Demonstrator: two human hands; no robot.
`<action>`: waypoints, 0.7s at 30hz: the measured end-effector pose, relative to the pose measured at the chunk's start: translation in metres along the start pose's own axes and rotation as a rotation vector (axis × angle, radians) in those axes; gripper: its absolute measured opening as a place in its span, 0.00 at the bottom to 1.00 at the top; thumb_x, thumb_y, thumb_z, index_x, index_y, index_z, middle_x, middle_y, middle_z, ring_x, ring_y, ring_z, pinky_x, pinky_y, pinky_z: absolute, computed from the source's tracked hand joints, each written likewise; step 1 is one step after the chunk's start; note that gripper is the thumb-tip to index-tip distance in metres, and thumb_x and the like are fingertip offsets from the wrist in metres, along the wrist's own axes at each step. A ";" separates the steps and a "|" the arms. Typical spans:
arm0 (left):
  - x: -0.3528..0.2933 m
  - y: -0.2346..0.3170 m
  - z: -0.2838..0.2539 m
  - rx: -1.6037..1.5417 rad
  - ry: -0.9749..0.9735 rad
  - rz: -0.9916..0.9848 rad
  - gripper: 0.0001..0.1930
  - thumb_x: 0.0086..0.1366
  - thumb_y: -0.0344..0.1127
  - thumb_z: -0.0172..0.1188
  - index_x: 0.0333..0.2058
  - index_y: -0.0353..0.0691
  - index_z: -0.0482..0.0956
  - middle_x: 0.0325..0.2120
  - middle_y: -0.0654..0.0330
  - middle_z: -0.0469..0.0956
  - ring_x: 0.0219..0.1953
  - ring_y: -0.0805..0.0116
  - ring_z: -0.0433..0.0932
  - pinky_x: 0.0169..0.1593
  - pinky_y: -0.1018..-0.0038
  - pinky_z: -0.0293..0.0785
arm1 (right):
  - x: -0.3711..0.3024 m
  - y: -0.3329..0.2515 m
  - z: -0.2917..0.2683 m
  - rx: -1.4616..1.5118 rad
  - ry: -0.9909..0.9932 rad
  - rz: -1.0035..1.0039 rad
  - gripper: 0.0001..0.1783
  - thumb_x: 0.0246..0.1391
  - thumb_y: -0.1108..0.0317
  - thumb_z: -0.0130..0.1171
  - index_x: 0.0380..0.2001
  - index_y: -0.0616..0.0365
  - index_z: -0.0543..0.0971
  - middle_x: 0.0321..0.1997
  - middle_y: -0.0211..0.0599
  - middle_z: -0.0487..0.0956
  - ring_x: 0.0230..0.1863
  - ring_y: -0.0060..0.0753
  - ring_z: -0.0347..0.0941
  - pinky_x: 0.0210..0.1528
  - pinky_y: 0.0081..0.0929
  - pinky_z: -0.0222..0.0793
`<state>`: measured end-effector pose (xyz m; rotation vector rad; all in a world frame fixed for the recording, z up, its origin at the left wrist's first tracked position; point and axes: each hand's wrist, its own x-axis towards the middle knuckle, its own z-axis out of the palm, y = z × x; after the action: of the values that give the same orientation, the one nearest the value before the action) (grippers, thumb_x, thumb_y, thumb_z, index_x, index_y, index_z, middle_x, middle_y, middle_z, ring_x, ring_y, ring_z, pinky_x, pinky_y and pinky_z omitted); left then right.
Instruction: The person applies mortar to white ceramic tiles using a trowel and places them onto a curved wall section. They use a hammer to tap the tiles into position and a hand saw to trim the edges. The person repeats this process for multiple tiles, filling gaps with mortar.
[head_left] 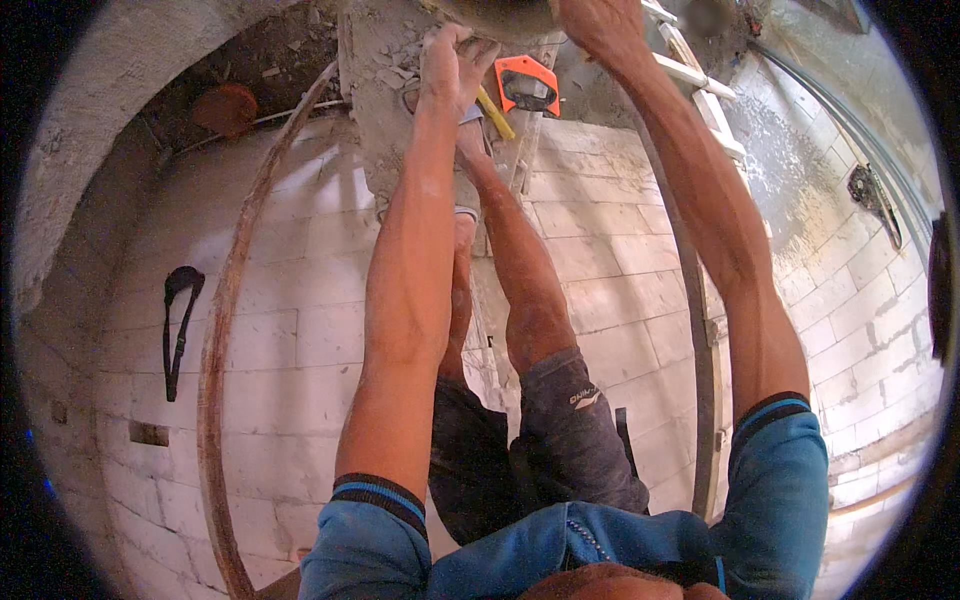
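Both my arms reach up to the top of the head view. My left hand point(455, 68) is just below a grey-brown rounded thing point(500, 14), its fingers partly bent and apart; I see nothing held in it. The top edge cuts off most of the rounded thing, so its kind cannot be told. My right hand point(603, 28) is at its right side, with the fingers mostly out of view. Below the hands, a hand saw's orange and black handle point(527, 66) lies on a dusty board point(385, 150). A yellow stick-like handle point(495, 113) lies beside it.
My feet stand on the raised, rubble-strewn board. A long curved wooden pole point(238, 270) runs at left, a dark upright point(700, 370) at right. A black strap point(176, 330) lies against pale blockwork point(290, 340). White slatted wood point(705, 95) and grey pipes point(845, 125) are at upper right.
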<state>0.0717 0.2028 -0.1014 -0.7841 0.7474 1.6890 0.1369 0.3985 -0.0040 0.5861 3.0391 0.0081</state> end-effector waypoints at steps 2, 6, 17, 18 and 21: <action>-0.003 0.003 0.015 0.044 0.056 0.042 0.11 0.60 0.32 0.56 0.42 0.39 0.72 0.44 0.56 0.75 0.50 0.55 0.74 0.58 0.47 0.75 | 0.014 0.005 0.018 -0.023 -0.124 -0.015 0.12 0.49 0.61 0.57 0.23 0.58 0.83 0.35 0.52 0.80 0.41 0.55 0.75 0.38 0.50 0.71; 0.004 0.026 0.005 0.193 0.042 0.171 0.15 0.58 0.34 0.59 0.43 0.38 0.73 0.41 0.56 0.76 0.45 0.57 0.77 0.51 0.49 0.80 | 0.045 0.006 0.033 -0.018 -0.272 -0.022 0.10 0.49 0.65 0.56 0.24 0.59 0.83 0.37 0.53 0.79 0.43 0.56 0.75 0.40 0.50 0.72; -0.029 0.114 0.067 1.299 0.112 0.477 0.46 0.57 0.31 0.63 0.71 0.39 0.48 0.62 0.46 0.63 0.57 0.57 0.73 0.56 0.64 0.74 | 0.076 0.010 -0.017 0.045 -0.187 0.067 0.09 0.49 0.67 0.57 0.29 0.60 0.82 0.30 0.51 0.81 0.35 0.51 0.80 0.33 0.45 0.76; -0.004 0.124 0.026 1.498 0.084 0.619 0.47 0.56 0.31 0.63 0.71 0.37 0.47 0.64 0.45 0.61 0.58 0.56 0.73 0.57 0.65 0.73 | 0.081 0.003 -0.021 0.058 -0.185 0.058 0.09 0.49 0.67 0.57 0.29 0.60 0.82 0.29 0.51 0.81 0.34 0.50 0.81 0.33 0.44 0.76; -0.007 0.117 0.062 1.222 -0.124 0.421 0.50 0.55 0.31 0.64 0.72 0.33 0.44 0.67 0.43 0.58 0.63 0.55 0.68 0.62 0.66 0.69 | 0.076 -0.001 -0.021 0.053 -0.247 0.055 0.09 0.50 0.67 0.58 0.30 0.61 0.82 0.27 0.50 0.82 0.32 0.49 0.82 0.31 0.43 0.77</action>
<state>-0.0482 0.2223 -0.0489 0.3540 1.6666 1.2390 0.0647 0.4261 0.0131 0.6229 2.7909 -0.1326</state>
